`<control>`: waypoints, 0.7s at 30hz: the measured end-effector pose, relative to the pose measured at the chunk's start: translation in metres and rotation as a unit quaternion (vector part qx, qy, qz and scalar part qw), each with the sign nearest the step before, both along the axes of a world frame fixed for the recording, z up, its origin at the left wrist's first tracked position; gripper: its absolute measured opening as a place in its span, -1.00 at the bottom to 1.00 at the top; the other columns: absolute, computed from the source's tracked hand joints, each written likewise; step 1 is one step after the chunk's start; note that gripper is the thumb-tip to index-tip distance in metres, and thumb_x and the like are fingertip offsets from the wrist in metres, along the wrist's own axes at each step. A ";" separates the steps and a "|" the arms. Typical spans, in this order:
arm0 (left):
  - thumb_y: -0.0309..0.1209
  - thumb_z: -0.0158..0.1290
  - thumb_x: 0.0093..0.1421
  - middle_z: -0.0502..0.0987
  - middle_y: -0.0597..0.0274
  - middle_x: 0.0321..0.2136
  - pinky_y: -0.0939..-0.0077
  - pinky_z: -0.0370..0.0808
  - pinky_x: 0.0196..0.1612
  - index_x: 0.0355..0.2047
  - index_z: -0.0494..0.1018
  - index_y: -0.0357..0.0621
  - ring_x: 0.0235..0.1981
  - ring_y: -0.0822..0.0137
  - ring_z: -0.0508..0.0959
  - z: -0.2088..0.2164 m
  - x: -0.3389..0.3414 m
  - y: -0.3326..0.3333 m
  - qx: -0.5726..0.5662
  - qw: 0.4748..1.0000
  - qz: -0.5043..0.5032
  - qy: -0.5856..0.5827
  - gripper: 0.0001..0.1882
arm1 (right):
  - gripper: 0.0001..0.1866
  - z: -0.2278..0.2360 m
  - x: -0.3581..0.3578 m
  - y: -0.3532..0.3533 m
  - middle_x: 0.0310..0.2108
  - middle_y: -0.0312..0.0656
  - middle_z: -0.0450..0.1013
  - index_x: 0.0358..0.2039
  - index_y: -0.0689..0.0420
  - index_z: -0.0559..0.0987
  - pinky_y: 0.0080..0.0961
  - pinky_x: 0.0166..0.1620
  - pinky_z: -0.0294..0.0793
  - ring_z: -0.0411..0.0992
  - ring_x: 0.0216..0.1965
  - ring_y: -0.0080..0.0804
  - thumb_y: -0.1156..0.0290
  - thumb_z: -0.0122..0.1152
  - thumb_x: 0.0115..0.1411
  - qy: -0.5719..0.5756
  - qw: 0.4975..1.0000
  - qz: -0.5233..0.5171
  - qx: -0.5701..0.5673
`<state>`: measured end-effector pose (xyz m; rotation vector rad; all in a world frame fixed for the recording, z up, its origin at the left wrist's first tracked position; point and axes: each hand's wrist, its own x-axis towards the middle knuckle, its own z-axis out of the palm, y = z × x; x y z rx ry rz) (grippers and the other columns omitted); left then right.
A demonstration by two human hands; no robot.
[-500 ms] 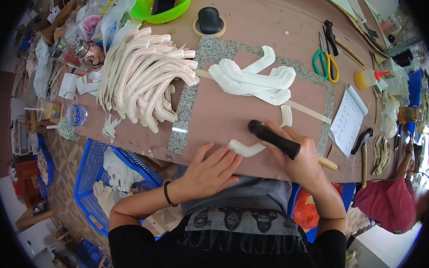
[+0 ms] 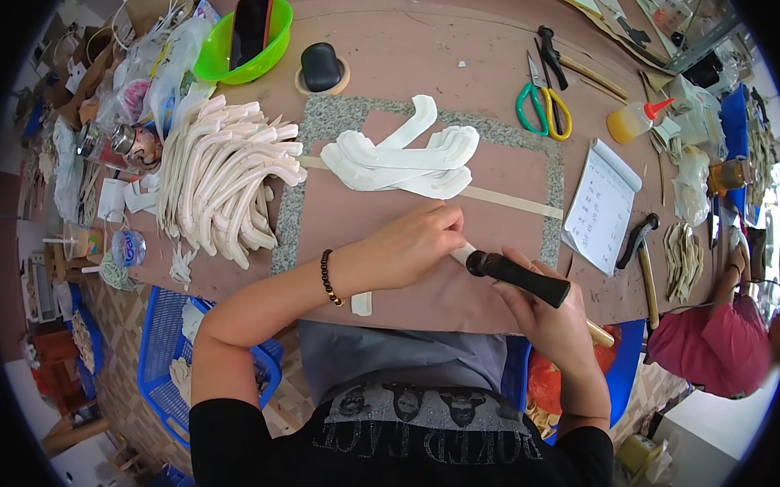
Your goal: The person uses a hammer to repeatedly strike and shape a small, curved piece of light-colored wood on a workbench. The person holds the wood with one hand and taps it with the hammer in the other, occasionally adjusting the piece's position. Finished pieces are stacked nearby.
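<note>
My left hand is closed, fingertips pinching the end of a small white strip just above the board. In my right hand is a hammer with a black head and a wooden handle; the head hides part of the strip. Under my left forearm, near the table edge, another white strip partly shows. Beyond my hands lies a loose stack of white curved strips, some crossing others. A larger heap of cream and pinkish curved strips spreads to the left.
Scissors, a second hammer, a notepad and a glue bottle lie right. Far left stands a green bowl holding a phone. A blue basket stands below the table. Another person sits right.
My left hand has moved forward and right, from a curved strip near the edge to pinching another strip by the hammer head. The hammer stays in my right hand. The whole view has shifted.
</note>
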<state>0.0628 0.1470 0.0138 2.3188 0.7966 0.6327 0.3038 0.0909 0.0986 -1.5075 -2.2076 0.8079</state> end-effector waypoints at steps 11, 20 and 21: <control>-0.56 0.20 0.15 0.49 0.11 -0.36 0.19 0.50 -0.14 -0.27 0.57 -0.25 -0.20 0.05 0.53 0.002 0.020 0.017 -0.059 0.996 -0.049 0.033 -0.87 | -0.50 -0.012 0.013 -0.002 -0.45 -0.09 0.54 0.15 0.13 0.58 -0.22 -0.46 0.54 0.55 -0.53 -0.05 0.28 0.39 0.21 -0.025 0.997 0.055 0.040; -0.53 0.20 0.10 0.43 0.20 -0.36 0.33 0.47 -0.20 -0.28 0.56 -0.26 -0.28 0.19 0.45 -0.001 0.006 0.018 0.060 0.989 -0.133 -0.009 -0.84 | -0.52 -0.009 0.024 0.004 -0.42 -0.09 0.57 0.10 0.18 0.62 -0.21 -0.42 0.56 0.56 -0.50 -0.05 0.26 0.39 0.20 -0.019 0.999 -0.013 0.028; -0.52 0.22 0.11 0.44 0.21 -0.36 0.32 0.47 -0.23 -0.28 0.55 -0.26 -0.29 0.18 0.46 -0.001 0.004 0.020 0.071 0.987 -0.141 -0.003 -0.84 | -0.51 -0.009 0.023 0.007 -0.39 -0.08 0.58 0.12 0.17 0.60 -0.21 -0.42 0.56 0.56 -0.50 -0.04 0.26 0.39 0.20 -0.018 0.999 -0.010 0.032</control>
